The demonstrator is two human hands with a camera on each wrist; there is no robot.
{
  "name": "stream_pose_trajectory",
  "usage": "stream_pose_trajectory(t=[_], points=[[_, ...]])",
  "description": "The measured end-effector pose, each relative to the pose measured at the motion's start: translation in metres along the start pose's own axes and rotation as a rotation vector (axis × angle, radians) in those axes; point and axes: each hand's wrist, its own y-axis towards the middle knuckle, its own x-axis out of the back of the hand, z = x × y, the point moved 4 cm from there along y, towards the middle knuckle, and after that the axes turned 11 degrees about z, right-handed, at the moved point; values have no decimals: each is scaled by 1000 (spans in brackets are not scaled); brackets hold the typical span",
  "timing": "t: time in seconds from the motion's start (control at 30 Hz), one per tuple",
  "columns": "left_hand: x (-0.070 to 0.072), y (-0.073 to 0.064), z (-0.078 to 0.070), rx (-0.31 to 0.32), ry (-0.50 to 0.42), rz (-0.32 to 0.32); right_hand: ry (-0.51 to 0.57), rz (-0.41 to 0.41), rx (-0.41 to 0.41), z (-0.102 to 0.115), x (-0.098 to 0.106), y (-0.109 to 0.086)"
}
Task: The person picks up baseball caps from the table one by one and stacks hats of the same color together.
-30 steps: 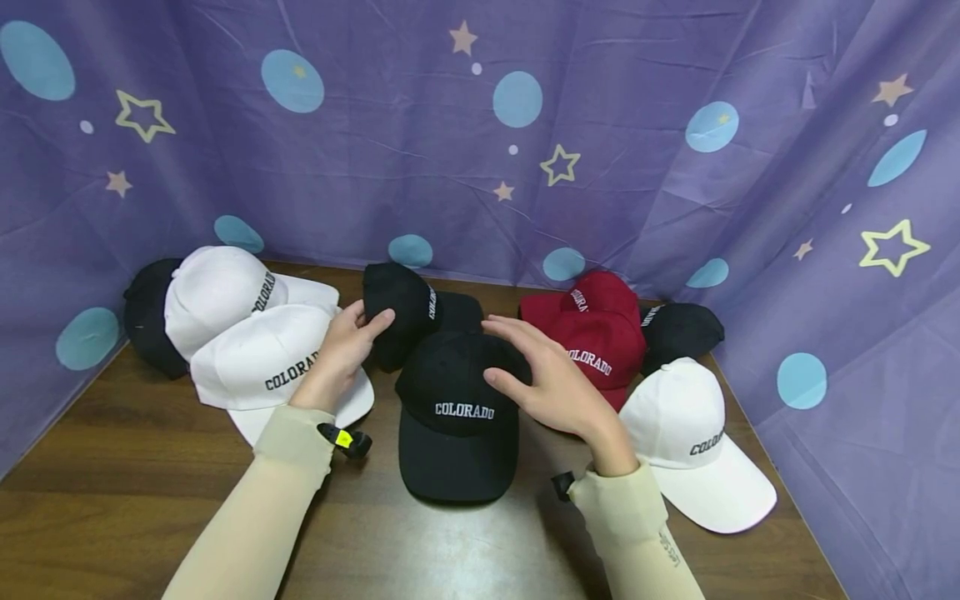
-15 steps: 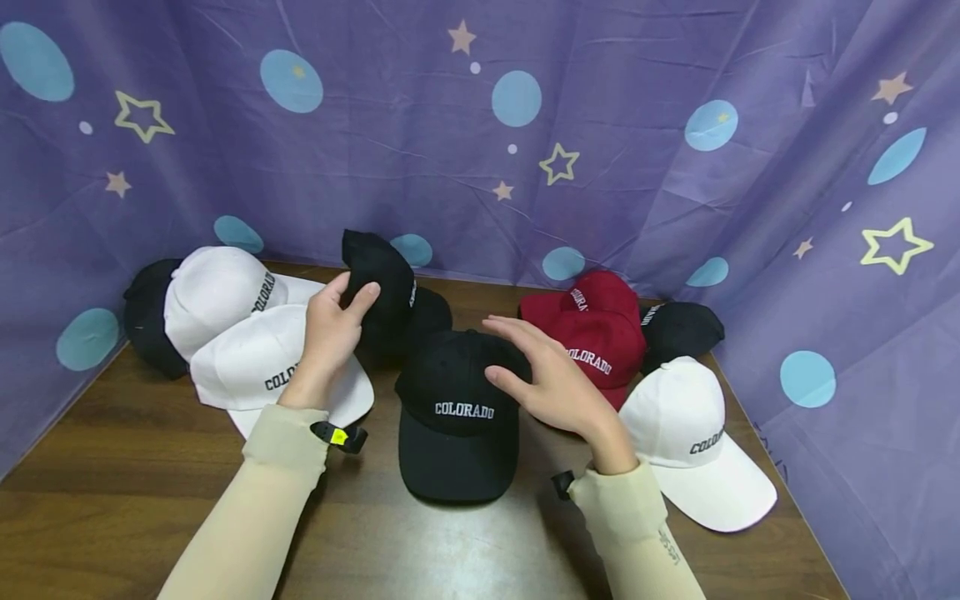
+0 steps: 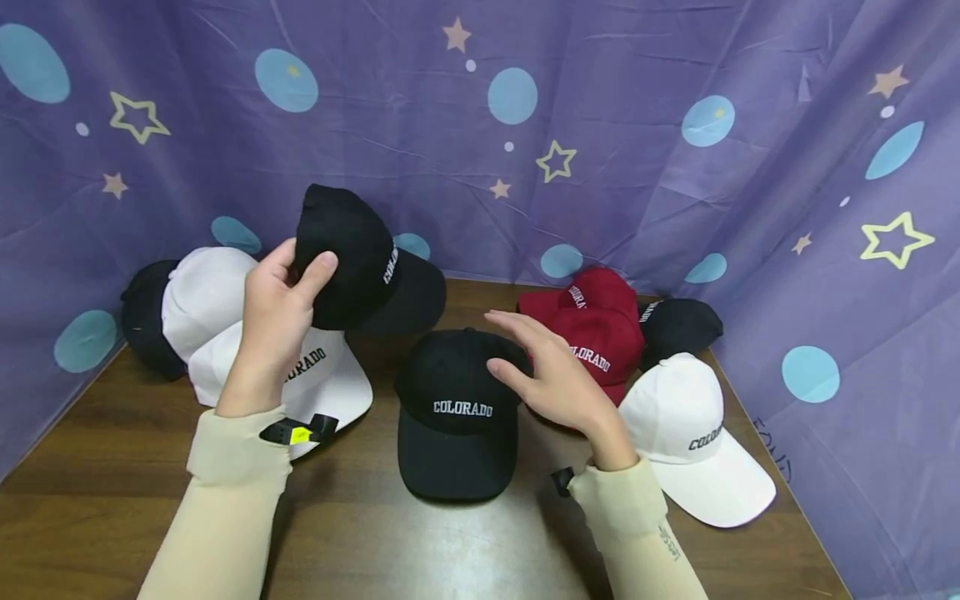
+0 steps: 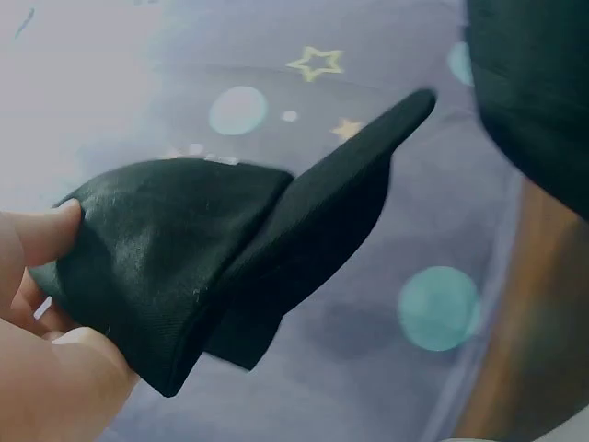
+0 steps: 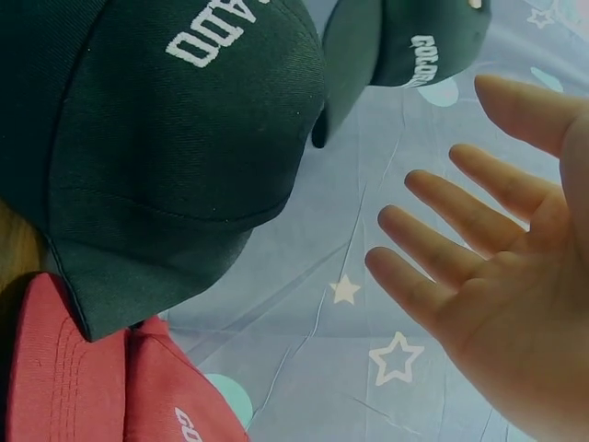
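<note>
Black cap [image 3: 341, 262] aloft, left grip [image 3: 276, 321] pinching its back, right grip [image 3: 558, 379] spread wide

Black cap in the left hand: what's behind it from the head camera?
Behind the black cap in the left hand, the purple curtain shows, with one blue spot partly covered by the brim. Anything directly behind the crown is hidden.

The held cap [image 3: 351, 267] is black, the starry curtain [image 3: 405, 108] purple.
</note>
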Motion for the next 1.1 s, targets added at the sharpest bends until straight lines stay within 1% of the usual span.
stream_pose_trajectory(t=[0.1, 0.23, 0.3, 0.4, 0.53, 0.63, 0.73, 0.83, 0.97, 1.1], points=[[0, -2, -11, -33, -81, 49, 7, -18, -19, -2, 2, -1], [-5, -7, -20, -53, -131, 162, 5, -59, -41, -3, 5, -3], [-9, -9, -23, -57, -150, 226, 12, -84, -39, -3, 8, -4], [-14, -12, -27, -59, -171, 328, 33, -118, -31, -4, 12, -5], [-19, -16, -30, -78, -200, 468, 49, -148, -28, -5, 16, -6], [-23, -21, -31, -93, -231, 560, 62, -157, -30, -5, 18, -6], [-28, -24, -31, -95, -266, 648, 82, -157, -35, -6, 18, -7], [-34, -27, -30, -84, -272, 738, 111, -152, -37, -5, 18, -7], [-45, -29, -29, -82, -227, 853, 150, -155, -25, -4, 19, -7], [-55, -32, -29, -93, -207, 963, 198, -153, -9, -5, 19, -8]])
